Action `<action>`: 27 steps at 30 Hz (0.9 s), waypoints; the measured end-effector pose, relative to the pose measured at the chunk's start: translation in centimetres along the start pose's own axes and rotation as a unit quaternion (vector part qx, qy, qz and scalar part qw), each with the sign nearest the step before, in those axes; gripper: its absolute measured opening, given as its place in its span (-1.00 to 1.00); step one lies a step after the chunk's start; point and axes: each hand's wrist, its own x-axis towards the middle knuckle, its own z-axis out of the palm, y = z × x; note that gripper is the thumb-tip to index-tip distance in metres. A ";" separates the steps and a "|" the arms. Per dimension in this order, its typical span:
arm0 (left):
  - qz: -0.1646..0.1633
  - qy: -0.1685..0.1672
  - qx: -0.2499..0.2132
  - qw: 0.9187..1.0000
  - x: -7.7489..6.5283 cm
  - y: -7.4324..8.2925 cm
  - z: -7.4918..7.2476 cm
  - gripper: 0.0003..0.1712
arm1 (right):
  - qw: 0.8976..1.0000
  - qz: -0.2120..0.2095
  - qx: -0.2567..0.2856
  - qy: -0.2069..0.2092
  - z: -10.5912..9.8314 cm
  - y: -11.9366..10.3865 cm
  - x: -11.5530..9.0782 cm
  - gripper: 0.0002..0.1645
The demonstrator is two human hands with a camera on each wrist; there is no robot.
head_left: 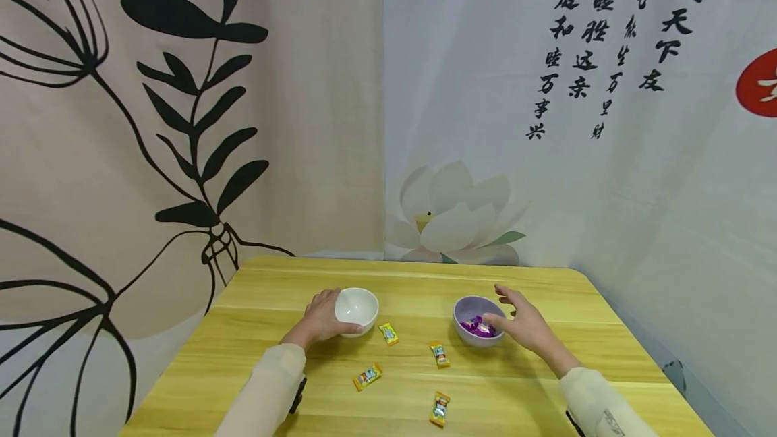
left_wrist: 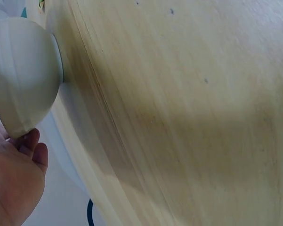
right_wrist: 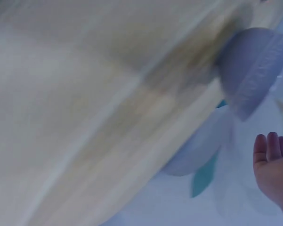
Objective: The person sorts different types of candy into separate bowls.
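Note:
At the left of the table stands a white bowl [head_left: 358,307], and my left hand [head_left: 324,319] holds it by its left side, thumb along the near side. From the left wrist view, the fingers of that hand [left_wrist: 16,174] meet the rim of the bowl [left_wrist: 26,70]. Over on the right is a purple bowl [head_left: 470,336] with several purple-wrapped candies [head_left: 479,326] inside. My right hand [head_left: 523,321] is beside it, fingers spread and thumb over the rim in the head view. The right wrist view shows fingers [right_wrist: 273,148] apart from the purple bowl [right_wrist: 254,68].
Several yellow-wrapped candies lie on the wooden table [head_left: 516,403]: one candy [head_left: 389,334] by the white bowl, another candy [head_left: 440,354] near the purple bowl, a candy [head_left: 367,377] and a candy [head_left: 440,409] closer to me. Printed curtains [head_left: 328,120] hang behind the table.

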 end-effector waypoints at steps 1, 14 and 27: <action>0.000 0.000 0.000 1.000 0.0 0.0 0.0 0.25 | 1.000 -0.014 0.002 -0.001 0.0 -0.4 -0.1 -0.02; -0.008 0.004 -0.014 1.000 0.0 -0.2 0.0 0.28 | 0.964 -0.165 0.019 -0.207 4.7 -4.8 -4.0 -0.44; -0.014 0.006 -0.032 0.999 -0.3 -0.1 0.1 0.27 | 0.932 -0.240 -0.060 -0.265 8.5 -4.0 -5.4 -0.44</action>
